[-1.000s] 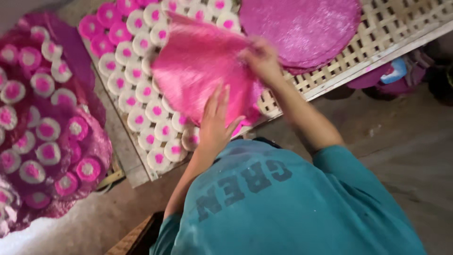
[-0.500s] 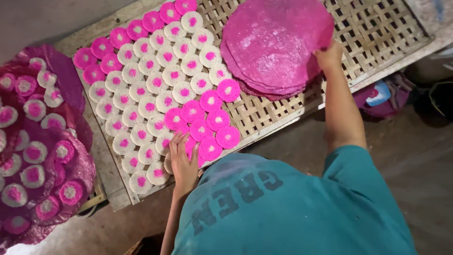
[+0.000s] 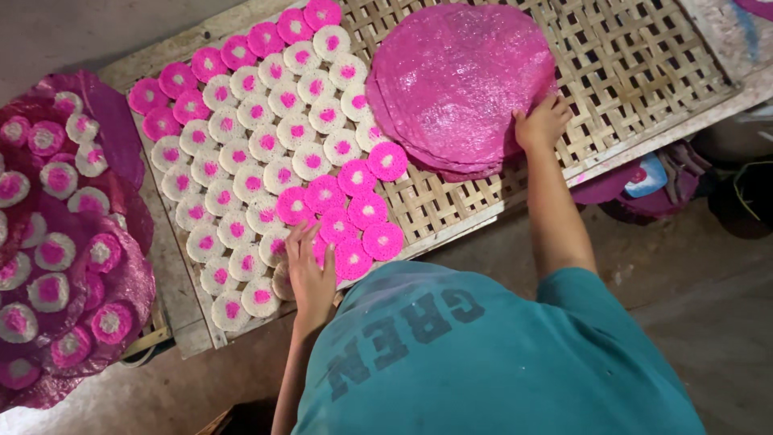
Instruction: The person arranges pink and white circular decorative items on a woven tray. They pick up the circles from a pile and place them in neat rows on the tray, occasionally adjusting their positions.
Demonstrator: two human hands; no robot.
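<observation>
A woven bamboo tray [image 3: 636, 72] is spread with rows of small pink and white round cakes [image 3: 274, 145]. A stack of pink round sheets [image 3: 459, 80] is pressed at its near edge by the right hand [image 3: 541, 122], fingers curled. The left hand [image 3: 310, 270] is laid flat, fingers open, on the nearest cakes.

The person wears a teal short-sleeved T-shirt [image 3: 483, 362], loose and softly creased across the chest and shoulders. Large block letters in a darker, faded navy tone run across its front, appearing upside down from the head view. The sleeve [image 3: 596, 298] on the right arm ends above the elbow with a plain hem. Both forearms are bare below the sleeves. The left hand [image 3: 310, 274] and the right hand [image 3: 541, 122] are bare too, with no gloves, rings, watch or bracelet visible on fingers [image 3: 299, 239] or wrists.
</observation>
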